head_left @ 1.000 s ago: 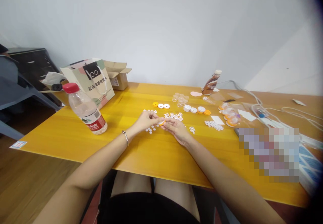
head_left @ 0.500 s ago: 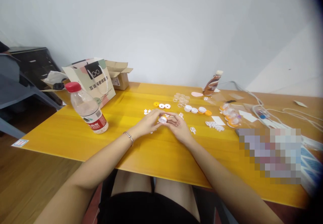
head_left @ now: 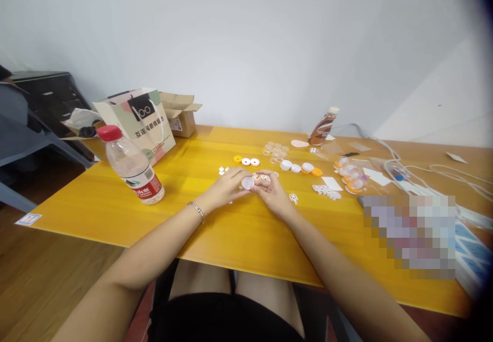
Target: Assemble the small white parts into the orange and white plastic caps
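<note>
Disc [head_left: 247, 183] gripped between your left hand [head_left: 227, 187] and right hand [head_left: 274, 195]; well right of the disc, orange pieces [head_left: 353, 182] look assembled, while white cutouts [head_left: 265, 177] near it lie loose.

Near tabletop [head_left: 239, 239] open, bottle [head_left: 133, 165] left — caps [head_left: 285, 166] ahead

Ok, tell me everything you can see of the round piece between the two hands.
The round piece is small and whitish, with a pale, disc-like face turned toward the camera; it looks like plastic. The fingers of the left hand hold it from its left side, and those of the right hand meet its right edge. It appears to be held above the table. Its back is hidden, and any fine detail on its face is too small to make out.
</note>
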A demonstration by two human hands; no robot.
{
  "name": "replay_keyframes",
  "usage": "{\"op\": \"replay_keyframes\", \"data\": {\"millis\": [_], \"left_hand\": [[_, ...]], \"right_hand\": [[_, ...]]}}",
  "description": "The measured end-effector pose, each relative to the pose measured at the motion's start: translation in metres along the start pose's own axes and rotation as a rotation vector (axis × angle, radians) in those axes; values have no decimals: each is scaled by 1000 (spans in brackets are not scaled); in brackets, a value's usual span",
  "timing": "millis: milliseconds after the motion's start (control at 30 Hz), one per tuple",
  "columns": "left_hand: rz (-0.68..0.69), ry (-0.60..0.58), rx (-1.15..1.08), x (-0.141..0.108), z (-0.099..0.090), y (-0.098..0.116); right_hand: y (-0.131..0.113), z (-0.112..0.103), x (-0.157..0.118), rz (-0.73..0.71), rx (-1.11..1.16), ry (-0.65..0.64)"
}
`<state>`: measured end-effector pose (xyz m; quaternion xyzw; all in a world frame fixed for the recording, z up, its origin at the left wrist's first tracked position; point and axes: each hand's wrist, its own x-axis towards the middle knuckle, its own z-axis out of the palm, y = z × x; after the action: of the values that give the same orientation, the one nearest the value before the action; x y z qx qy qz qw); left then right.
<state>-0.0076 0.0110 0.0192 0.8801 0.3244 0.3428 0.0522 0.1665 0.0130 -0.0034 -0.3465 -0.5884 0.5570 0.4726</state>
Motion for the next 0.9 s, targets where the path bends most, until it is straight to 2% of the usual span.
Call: {"op": "replay_keyframes", "data": {"millis": [133,200,267,333,433,500,667,900], "left_hand": [[-45,-52,-12,-1,3,-1],[-85,-78,-50,-2,4,3],[-129,-134,-119,-2,4,9],[-178,-216,-214,-3,5,17],[-215,-342,-277,-4,9,28],[-193,-395,-237,-5,13,30],[-94,-450,-176,-7,22,27],[-40,-453,-176,-6,20,31]], "right_hand": [[-3,-8,3,72,-112,-94],[-9,-20,8,90,-220,-87],[-18,-40,13,74,-351,36],[-26,-65,15,78,-621,185],[-34,-99,13,269,-1054,232],[-36,-112,9,392,-1167,150],[-35,-114,6,497,-1207,-87],[-33,-107,9,517,-1159,-89]]}}
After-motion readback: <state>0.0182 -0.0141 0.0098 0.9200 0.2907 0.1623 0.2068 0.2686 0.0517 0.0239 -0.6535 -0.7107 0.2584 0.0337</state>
